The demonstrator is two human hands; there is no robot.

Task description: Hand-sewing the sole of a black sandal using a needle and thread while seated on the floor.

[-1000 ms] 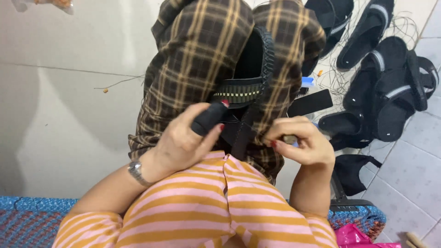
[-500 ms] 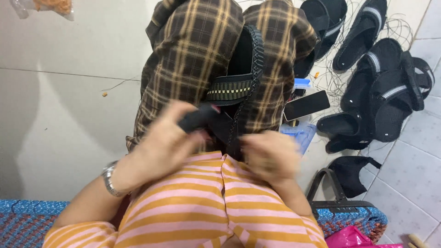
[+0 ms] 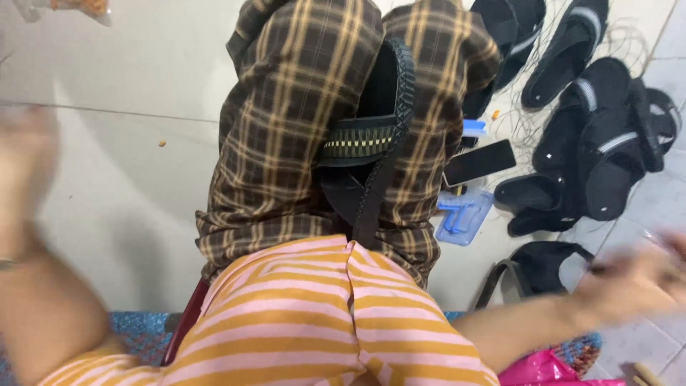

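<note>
Far left: the left hand is flung wide, away from the lap, blurred; whether its fingers are open or curled cannot be told, and nothing shows in it.

Centre: a black sandal lies between the knees on the plaid trousers, sole edge stitched, a studded band across it, a strap trailing near toward the striped shirt. Neither hand touches it.

Right of the knees, on the tiled floor: a dark phone, a pale blue tray, then a cluster of finished black sandals further right.

Far right: the right hand is equally blurred, near a loose black strap piece; finger state cannot be told.

Judgement: both arms are spread as though drawing thread taut through the strap, a stitching step. The next move would call for returning both hands to the sandal in the lap.
</note>
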